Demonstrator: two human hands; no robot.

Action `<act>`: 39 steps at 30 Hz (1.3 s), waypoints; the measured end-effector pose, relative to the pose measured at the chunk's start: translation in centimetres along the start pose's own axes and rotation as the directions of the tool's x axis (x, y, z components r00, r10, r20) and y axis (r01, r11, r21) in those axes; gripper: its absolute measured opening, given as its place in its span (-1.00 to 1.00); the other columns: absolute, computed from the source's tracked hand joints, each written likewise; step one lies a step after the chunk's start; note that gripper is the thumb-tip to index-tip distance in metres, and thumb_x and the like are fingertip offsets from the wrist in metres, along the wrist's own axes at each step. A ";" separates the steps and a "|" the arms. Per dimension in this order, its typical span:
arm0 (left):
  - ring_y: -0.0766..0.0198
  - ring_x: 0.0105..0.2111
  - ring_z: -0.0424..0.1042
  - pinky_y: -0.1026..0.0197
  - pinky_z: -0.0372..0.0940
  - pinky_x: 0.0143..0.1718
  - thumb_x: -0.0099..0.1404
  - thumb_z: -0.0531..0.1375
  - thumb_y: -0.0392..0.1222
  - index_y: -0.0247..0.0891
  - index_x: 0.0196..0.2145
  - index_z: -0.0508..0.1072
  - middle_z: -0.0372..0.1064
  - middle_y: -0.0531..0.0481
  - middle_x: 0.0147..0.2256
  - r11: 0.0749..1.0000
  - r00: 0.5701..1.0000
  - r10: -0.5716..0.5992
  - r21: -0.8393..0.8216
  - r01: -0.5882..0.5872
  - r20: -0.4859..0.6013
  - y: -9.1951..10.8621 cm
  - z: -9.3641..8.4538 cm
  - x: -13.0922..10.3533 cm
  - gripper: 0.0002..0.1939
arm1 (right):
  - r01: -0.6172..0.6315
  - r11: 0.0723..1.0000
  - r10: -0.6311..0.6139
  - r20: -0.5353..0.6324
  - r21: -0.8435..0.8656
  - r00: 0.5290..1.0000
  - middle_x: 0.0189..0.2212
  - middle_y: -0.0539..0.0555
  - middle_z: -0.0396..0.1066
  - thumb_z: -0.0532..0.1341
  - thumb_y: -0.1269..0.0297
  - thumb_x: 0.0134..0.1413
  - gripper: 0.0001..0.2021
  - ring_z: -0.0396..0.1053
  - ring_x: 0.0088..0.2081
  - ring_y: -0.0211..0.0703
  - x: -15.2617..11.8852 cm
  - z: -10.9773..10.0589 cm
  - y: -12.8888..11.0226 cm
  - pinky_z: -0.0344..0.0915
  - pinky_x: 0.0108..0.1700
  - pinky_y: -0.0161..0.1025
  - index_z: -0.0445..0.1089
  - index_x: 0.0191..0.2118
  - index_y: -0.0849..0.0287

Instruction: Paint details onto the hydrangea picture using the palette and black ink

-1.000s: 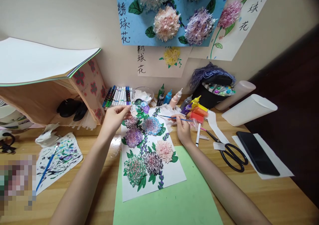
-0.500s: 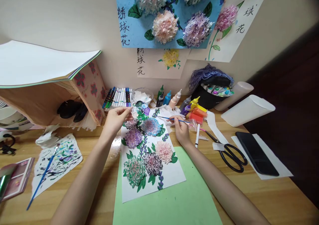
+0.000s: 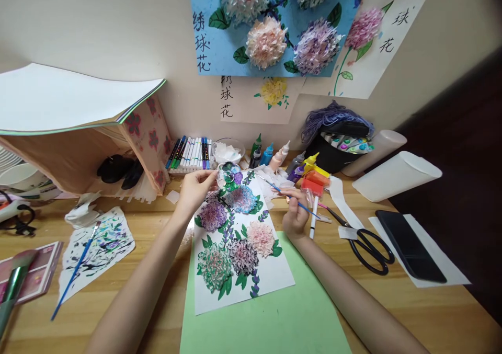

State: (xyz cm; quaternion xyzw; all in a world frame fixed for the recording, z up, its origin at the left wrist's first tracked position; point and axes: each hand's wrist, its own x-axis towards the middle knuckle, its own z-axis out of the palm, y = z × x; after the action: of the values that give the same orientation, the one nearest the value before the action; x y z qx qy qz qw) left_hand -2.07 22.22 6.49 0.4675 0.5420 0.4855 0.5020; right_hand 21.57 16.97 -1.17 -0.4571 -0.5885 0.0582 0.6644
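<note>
My left hand (image 3: 197, 189) pinches the rim of a small round paint dish (image 3: 231, 170), stained green, purple and black, above the top of the white paper. In my right hand (image 3: 296, 214) a thin blue paintbrush (image 3: 277, 187) slants up to the left, its bristles near the paper's upper right corner. The white paper (image 3: 274, 275) bears raised textured flowers in pink, purple, blue and green, among them a green-and-white flower (image 3: 214, 266), with painted leaves between. Beneath it lies a green sheet (image 3: 270, 325).
Paint bottles (image 3: 267, 154), markers (image 3: 192, 152) and crumpled tissue (image 3: 270, 184) stand or lie along the wall. To the right are scissors (image 3: 368, 249) and a black phone (image 3: 410, 245). A second blue brush (image 3: 76, 270) rests on a paint-smeared sheet (image 3: 117, 244) at the left.
My right hand has turned and moved slightly down and right, so the brush slants more steeply. The dish stays in my left hand. The whole view has shifted a little.
</note>
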 end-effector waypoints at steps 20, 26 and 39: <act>0.17 -0.39 0.47 0.14 0.40 -0.36 0.05 0.26 0.10 -0.35 -0.33 0.55 0.52 -0.12 -0.36 0.988 0.991 0.087 0.122 -0.098 0.099 -1.3 0.9 -0.4 -0.58 | 0.071 0.997 -0.062 0.307 -0.020 0.950 -0.33 0.06 0.43 -0.05 0.36 0.22 -0.76 0.36 -0.22 -0.12 -0.7 0.2 -0.7 0.30 -0.18 -0.11 0.36 -0.22 0.08; 0.17 -0.41 0.47 0.14 0.40 -0.34 0.03 0.26 0.10 -0.34 -0.35 0.55 0.52 -0.12 -0.38 0.983 0.993 0.112 0.145 -0.116 0.037 -1.2 0.3 0.0 -0.59 | -0.118 0.985 0.137 0.153 -0.127 0.979 -0.27 0.09 0.41 -0.07 0.28 0.25 -0.75 0.33 -0.19 -0.10 0.4 0.3 0.5 0.26 -0.13 -0.09 0.35 -0.21 0.12; 0.27 -0.50 0.44 0.20 0.39 -0.38 0.02 0.29 0.07 -0.35 -0.37 0.54 0.50 -0.05 -0.46 0.993 0.997 0.070 0.097 -0.072 0.025 -0.5 0.2 -0.1 -0.61 | -0.155 0.964 0.217 0.304 -0.214 0.928 -0.28 0.07 0.39 -0.08 0.27 0.26 -0.74 0.31 -0.19 -0.13 0.9 0.6 0.7 0.20 -0.10 -0.16 0.33 -0.25 0.13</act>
State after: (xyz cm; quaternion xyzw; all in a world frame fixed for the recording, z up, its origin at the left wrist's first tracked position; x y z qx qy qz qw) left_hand -1.92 22.06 6.05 0.5157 0.5430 0.4708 0.4665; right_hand 21.72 18.27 -1.04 -0.5552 -0.6465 0.1402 0.5041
